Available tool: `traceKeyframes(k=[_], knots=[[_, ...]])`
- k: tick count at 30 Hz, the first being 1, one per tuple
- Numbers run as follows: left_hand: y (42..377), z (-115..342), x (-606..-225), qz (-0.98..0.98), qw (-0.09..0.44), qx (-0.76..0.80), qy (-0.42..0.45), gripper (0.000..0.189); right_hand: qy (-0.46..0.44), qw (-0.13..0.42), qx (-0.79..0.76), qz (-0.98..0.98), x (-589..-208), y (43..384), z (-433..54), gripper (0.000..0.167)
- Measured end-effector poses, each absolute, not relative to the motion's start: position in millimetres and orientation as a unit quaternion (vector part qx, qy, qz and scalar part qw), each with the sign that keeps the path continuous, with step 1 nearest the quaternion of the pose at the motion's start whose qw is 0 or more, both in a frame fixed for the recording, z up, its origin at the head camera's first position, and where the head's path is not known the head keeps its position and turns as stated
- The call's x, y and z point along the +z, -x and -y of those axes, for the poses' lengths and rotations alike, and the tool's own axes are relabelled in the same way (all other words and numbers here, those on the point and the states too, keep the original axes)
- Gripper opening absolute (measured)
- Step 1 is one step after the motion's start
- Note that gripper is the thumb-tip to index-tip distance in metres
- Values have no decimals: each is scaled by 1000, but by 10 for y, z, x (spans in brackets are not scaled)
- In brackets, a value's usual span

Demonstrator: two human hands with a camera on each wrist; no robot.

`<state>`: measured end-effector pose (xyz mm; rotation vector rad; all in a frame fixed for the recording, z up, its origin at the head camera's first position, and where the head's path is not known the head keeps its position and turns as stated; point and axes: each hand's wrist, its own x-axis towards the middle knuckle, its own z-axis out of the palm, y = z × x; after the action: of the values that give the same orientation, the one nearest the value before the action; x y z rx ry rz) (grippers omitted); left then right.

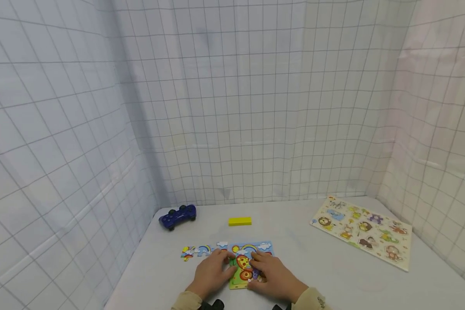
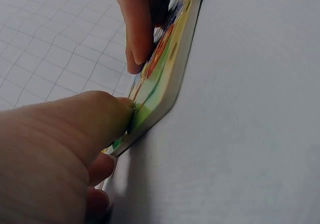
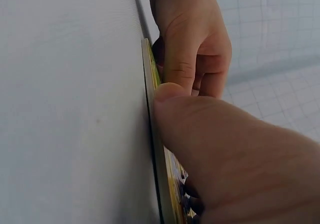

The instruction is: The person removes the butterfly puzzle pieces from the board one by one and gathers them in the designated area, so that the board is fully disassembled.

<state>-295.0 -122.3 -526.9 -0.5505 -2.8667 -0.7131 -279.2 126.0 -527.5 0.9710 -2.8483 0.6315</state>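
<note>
A colourful jigsaw puzzle board (image 1: 238, 280) with a rainbow, sun and clouds lies on the white table. At its left side my left hand (image 1: 213, 271) grips the edge, thumb on the printed face and fingers bent beside the border. From the right, my right hand (image 1: 275, 277) lies over the board, its fingers extended across the picture and its thumb (image 3: 172, 95) resting at the near edge. The right hand covers much of the picture's right half. Loose jigsaw pieces (image 1: 204, 250) lie in a row left of the board, near my left fingers.
A blue game controller (image 1: 178, 216) sits at the back left. Behind the puzzle is a yellow block (image 1: 240, 221). A wooden animal puzzle board (image 1: 366, 230) lies at the right. Grid-patterned white cloth (image 1: 236, 107) hangs around the table's back and sides.
</note>
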Motion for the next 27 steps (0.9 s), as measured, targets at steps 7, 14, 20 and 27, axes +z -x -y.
traceKeyframes(k=[7,14,20,27], knots=[[3015,1246,-5249,947,42,-256,192,33,-319,9,222,921,-5279,2812,-1313,77],[3033,1248,-5255,941,52,-266,202,33,-321,4,224,920,-5287,2824,-1294,78],[3019,1209,-5241,946,60,-252,195,35,-320,8,224,921,-5275,2825,-1294,77],[3002,1164,-5215,951,48,-252,175,40,-322,5,233,917,-5294,2833,-1302,77]])
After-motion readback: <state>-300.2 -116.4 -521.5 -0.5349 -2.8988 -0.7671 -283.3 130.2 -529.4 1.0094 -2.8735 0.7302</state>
